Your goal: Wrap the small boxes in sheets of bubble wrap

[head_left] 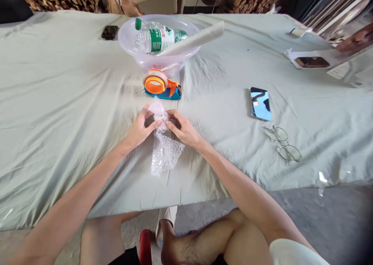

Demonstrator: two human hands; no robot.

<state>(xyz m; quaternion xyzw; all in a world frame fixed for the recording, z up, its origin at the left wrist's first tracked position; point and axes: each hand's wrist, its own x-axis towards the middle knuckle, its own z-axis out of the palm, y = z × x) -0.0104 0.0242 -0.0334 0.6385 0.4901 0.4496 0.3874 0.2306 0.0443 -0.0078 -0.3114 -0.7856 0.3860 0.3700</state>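
Observation:
A strip of clear bubble wrap [166, 152] lies before me, bunched narrow in its upper part and spread out flat toward my body. My left hand [142, 125] grips the bunched part from the left, thumb and fingers closed on it. From the right, my right hand [183, 129] pinches the same part between thumb and fingers. Whether anything is wrapped inside the bunch I cannot tell. Just beyond my hands stands an orange and blue tape dispenser [163, 86] with a roll of tape on it.
Behind the dispenser a translucent plastic basin [131, 47] holds plastic bottles [163, 39] and a long whitish roll [198, 37]. A phone [260, 103] and eyeglasses [282, 142] lie to the right, a dark phone [110, 32] at the far left. Another person's hand [357, 37] is at the right edge.

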